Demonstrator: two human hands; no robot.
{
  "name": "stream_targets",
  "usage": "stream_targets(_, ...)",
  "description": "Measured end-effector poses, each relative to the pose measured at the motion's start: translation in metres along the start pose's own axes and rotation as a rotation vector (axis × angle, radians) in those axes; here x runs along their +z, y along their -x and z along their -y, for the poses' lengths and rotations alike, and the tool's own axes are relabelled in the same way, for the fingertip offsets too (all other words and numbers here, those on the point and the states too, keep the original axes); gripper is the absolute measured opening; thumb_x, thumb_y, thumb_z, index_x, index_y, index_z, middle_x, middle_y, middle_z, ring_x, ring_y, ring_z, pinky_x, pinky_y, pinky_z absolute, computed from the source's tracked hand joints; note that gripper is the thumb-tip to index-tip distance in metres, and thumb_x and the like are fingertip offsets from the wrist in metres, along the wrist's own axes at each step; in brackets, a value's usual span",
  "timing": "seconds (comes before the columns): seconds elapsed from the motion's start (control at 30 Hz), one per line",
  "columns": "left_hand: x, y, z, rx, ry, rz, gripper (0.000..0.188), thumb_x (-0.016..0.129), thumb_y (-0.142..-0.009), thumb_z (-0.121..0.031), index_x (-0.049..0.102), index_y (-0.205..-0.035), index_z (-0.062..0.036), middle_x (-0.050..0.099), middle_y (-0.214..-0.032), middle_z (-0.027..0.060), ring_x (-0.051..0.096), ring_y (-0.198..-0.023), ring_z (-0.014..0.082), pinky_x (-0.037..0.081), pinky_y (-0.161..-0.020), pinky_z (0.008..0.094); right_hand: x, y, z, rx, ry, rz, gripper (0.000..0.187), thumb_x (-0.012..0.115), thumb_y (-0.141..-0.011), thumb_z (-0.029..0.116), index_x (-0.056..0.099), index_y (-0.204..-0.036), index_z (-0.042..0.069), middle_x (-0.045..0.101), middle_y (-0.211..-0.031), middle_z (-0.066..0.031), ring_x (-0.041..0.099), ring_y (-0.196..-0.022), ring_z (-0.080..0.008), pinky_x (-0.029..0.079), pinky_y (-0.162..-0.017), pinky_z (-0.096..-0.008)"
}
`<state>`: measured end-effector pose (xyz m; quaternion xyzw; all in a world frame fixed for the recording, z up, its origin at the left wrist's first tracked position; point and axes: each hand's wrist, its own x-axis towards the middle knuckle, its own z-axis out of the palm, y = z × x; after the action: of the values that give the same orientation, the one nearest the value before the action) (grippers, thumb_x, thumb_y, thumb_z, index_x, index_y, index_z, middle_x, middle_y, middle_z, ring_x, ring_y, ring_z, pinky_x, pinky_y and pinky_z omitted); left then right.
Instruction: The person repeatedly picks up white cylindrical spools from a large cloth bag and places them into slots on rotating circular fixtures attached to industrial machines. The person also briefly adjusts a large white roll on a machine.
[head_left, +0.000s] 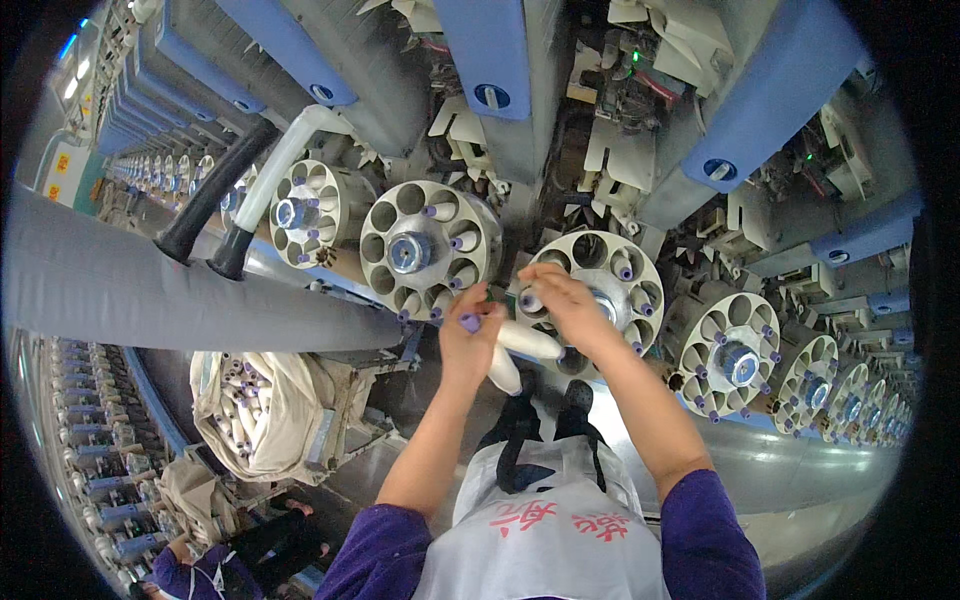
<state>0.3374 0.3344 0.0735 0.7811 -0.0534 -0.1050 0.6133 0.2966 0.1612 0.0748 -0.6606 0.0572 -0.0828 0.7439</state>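
Two white, spindle-shaped yarn bobbins [535,341], one purple-ended: grasped in the left hand [468,338], near a round, cream, multi-pocket magazine [613,279]. Right hand [572,305]: held before its pockets, grip not discernible.

Big grey duct [120,275] runs in from L edge, w/ black hose [218,190] & white pipe [275,180] angling up off it. Below: open beige sack [312,425]; crumpled tan cloth [198,495] nr it, lower L. Another person [215,575], purple top, btm L corner. Spindle row [90,450] along far L. Up top: blue panels [485,40] w/ round knobs [492,97], sm. green light [636,57] upper R of ctr.
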Motion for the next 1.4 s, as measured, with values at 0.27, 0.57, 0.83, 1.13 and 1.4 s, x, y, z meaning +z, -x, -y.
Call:
stream_targets(0.27, 0.009, 0.041, -0.007, -0.294, 0.662, -0.250, 0.056, 0.058, -0.083, 0.007, 0.039, -0.136, 0.0050, 0.060, -0.102, 0.0130, 0.065, -0.082, 0.0238, 0.053, -0.072, 0.0347, -0.008, 0.083, 0.016, -0.222, 0.961, 0.080, 0.041, 0.076, -0.073, 0.033, 0.068, -0.100, 0.003, 0.061, -0.109, -0.0118, 0.061, -0.091, -0.0315, 0.050, -0.081, -0.0376)
stream_targets(0.57, 0.020, 0.071, 0.001, -0.227, 0.603, -0.641, 0.036, 0.062, -0.087, -0.002, 0.051, -0.121, 0.0051, 0.063, -0.095, 0.0106, 0.064, -0.081, 0.0210, 0.053, -0.074, 0.0345, 0.013, 0.048, -0.037, -0.160, 0.450, 0.073, 0.009, 0.063, -0.085, 0.011, 0.064, -0.087, 0.003, 0.064, -0.095, -0.0104, 0.058, -0.082, -0.0284, 0.047, -0.074, -0.0376)
stream_targets(0.83, 0.046, 0.075, -0.010, -0.303, 0.909, -0.333, 0.032, 0.062, -0.093, -0.015, 0.052, -0.119, 0.0010, 0.059, -0.111, 0.0095, 0.057, -0.101, 0.0205, 0.047, -0.086, 0.0371, -0.024, 0.041, 0.006, 0.624, -1.286, 0.163, 0.017, 0.055, -0.093, 0.019, 0.056, -0.081, 0.006, 0.056, -0.085, -0.0052, 0.049, -0.070, -0.0157, 0.041, -0.063, -0.0309)
stream_targets(1.13, 0.028, 0.059, -0.009, -0.782, 1.141, -0.158, 0.033, 0.051, -0.099, -0.033, 0.052, -0.113, -0.0028, 0.057, -0.104, 0.0102, 0.055, -0.104, 0.0280, 0.046, -0.096, 0.0488, -0.010, 0.135, 0.035, -0.263, 1.004, -0.056, 0.038, 0.080, -0.068, 0.026, 0.068, -0.096, 0.003, 0.062, -0.101, -0.0106, 0.055, -0.088, -0.0313, 0.045, -0.077, -0.0411)
stream_targets(1.4, 0.036, 0.069, -0.001, -0.639, 1.036, -0.207, 0.026, 0.058, -0.095, -0.029, 0.058, -0.100, -0.0036, 0.061, -0.090, 0.0073, 0.057, -0.097, 0.0254, 0.046, -0.086, 0.0421, -0.004, 0.098, -0.015, -0.015, 0.589, -0.134, 0.013, 0.063, -0.085, 0.013, 0.059, -0.079, 0.002, 0.060, -0.080, -0.0068, 0.054, -0.074, -0.0231, 0.043, -0.068, -0.0362)
